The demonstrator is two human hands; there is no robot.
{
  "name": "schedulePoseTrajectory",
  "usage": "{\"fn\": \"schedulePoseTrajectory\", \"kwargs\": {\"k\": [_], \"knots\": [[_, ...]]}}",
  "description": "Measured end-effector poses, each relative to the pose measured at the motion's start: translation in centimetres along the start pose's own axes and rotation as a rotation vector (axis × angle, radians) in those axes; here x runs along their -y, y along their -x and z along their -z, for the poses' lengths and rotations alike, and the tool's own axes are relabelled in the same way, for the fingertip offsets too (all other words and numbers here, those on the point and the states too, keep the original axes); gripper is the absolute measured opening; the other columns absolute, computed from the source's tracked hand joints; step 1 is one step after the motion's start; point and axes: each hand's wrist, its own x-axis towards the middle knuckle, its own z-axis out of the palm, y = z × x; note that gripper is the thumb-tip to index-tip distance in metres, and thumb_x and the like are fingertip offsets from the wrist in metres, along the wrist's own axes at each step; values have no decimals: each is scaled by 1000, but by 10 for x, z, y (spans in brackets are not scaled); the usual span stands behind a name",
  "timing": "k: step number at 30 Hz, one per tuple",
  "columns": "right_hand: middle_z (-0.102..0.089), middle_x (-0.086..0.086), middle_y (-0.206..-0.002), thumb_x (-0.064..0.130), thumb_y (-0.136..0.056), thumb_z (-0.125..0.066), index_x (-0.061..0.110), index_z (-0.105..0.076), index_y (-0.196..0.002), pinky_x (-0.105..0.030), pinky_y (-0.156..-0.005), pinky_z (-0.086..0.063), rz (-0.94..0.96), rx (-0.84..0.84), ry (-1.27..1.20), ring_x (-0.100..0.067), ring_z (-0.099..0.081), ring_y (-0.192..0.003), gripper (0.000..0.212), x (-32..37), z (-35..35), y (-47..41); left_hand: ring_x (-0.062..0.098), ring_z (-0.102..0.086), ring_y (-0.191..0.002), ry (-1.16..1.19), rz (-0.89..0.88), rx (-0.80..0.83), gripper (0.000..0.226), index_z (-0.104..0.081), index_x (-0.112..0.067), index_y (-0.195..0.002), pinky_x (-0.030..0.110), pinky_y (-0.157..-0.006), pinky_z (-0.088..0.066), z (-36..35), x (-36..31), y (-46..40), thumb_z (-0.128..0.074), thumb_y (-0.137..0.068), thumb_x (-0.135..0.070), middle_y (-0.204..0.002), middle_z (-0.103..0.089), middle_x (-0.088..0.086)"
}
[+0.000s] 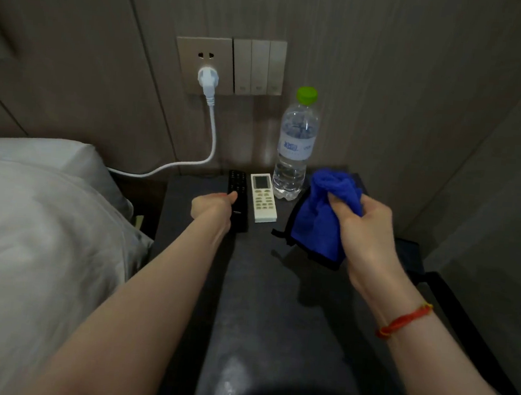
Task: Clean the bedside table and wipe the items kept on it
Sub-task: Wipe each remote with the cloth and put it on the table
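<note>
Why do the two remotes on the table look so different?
The black remote is dark, long and thin; the white remote is pale, wider and shorter. The white remote has a grey screen at its top; no screen shows on the black one. The left hand is gripping the black remote, while the white remote lies untouched. Both lie flat, side by side, on the dark bedside table.

Bare forearms, no sleeves; red string bracelet (404, 320) with yellow bead on right wrist.
</note>
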Motion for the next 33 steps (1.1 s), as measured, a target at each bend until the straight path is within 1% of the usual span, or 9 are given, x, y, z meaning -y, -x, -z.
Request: {"fn": "schedulePoseTrajectory", "kwargs": {"k": [2,4,6,8,13,19,25,28,33], "knots": [[-63,-1,-76,17,-88,-57,18,-58,-69,-39,-82,-51,-15,0,-11,-17,-62,-80,19,-5,2,-2,32,-66,-95,-7,-12,-12,32,-69,-3,-104,45,-85,-55,-6,7,-5,-77,-74,-10,-108,-68,20],[-64,-4,-78,16,-88,-57,17,-58,-70,-40,-83,-51,-29,11,-35,-19,-63,-82,18,-9,2,-4,30,-66,-97,-10,-30,-7,33,-69,-4,-107,38,-83,-55,-11,14,-8,-76,-75,-10,-110,-67,19],[-64,-5,-77,15,-88,-57,15,-58,-70,-40,-83,-51,-32,18,-52,-21,-63,-82,18,-11,2,-5,27,-65,-98,-20,-60,-16,33,-68,-4,-108,29,-76,-52,-15,20,-10,-75,-76,-9,-111,-67,17],[-64,-5,-77,16,-88,-57,14,-59,-70,-39,-82,-51,-31,26,-59,-21,-63,-82,18,-13,3,-6,26,-65,-95,-22,-81,-42,31,-69,-5,-105,25,-71,-48,-18,23,-11,-76,-75,-8,-109,-68,16],[-66,-3,-82,21,-87,-58,16,-62,-75,-35,-81,-53,-50,65,-45,-17,-65,-84,13,-17,4,-5,29,-65,-94,-89,-120,-98,28,-70,-4,-102,25,-72,-48,-21,22,-12,-76,-74,-9,-109,-67,18],[-66,0,-79,21,-87,-58,18,-61,-73,-34,-81,-53,-56,62,-54,-15,-65,-82,15,-14,3,-3,31,-63,-103,-199,-140,-127,33,-68,-1,-107,31,-84,-50,-22,20,-14,-74,-77,-14,-114,-66,18],[-65,-2,-84,23,-87,-57,16,-61,-77,-36,-83,-51,-56,100,-59,-15,-63,-86,13,-3,-3,5,28,-62,-108,-287,-151,-115,33,-65,1,-111,29,-85,-48,-14,15,-7,-68,-82,-15,-116,-66,17],[-66,-1,-88,25,-87,-57,18,-61,-78,-37,-87,-50,-73,151,-79,-16,-63,-91,12,5,-7,14,30,-60,-110,-268,-119,-108,32,-61,3,-115,31,-88,-49,-2,8,2,-59,-86,-11,-119,-63,18],[-67,3,-87,25,-86,-56,21,-62,-79,-39,-90,-49,-63,275,-113,-14,-63,-92,9,22,-20,36,34,-54,-120,-119,-96,6,38,-52,2,-127,34,-91,-47,28,1,26,-50,-91,-10,-132,-55,19]]}}
